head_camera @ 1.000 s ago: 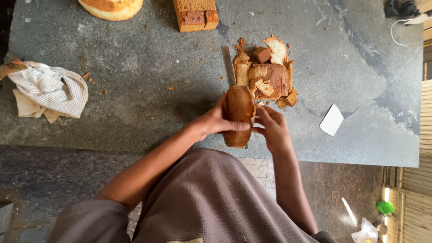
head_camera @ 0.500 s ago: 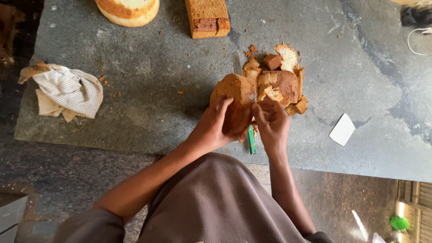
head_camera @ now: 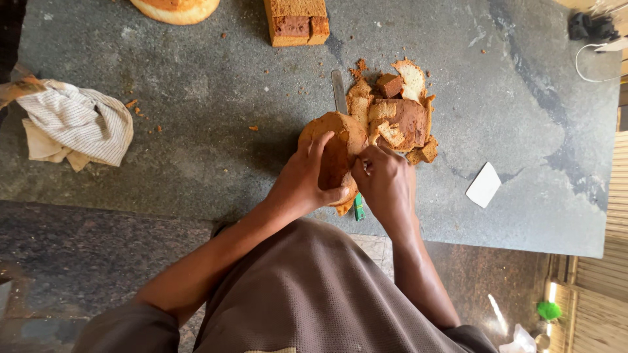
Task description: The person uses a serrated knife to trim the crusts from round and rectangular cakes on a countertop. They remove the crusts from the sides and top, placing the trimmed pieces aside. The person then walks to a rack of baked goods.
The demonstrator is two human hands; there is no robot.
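The left hand [head_camera: 306, 182] grips a round brown cake [head_camera: 333, 149] on edge at the counter's [head_camera: 209, 131] near edge, while the right hand [head_camera: 386, 183], fingers curled, touches it beside a knife [head_camera: 339, 91] and cake scraps [head_camera: 399, 117].

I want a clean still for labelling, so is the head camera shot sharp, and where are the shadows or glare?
Head view: sharp on both hands and the round cake; soft shadow falls left of the left hand on the stone counter; bright glare only at the lower right floor.
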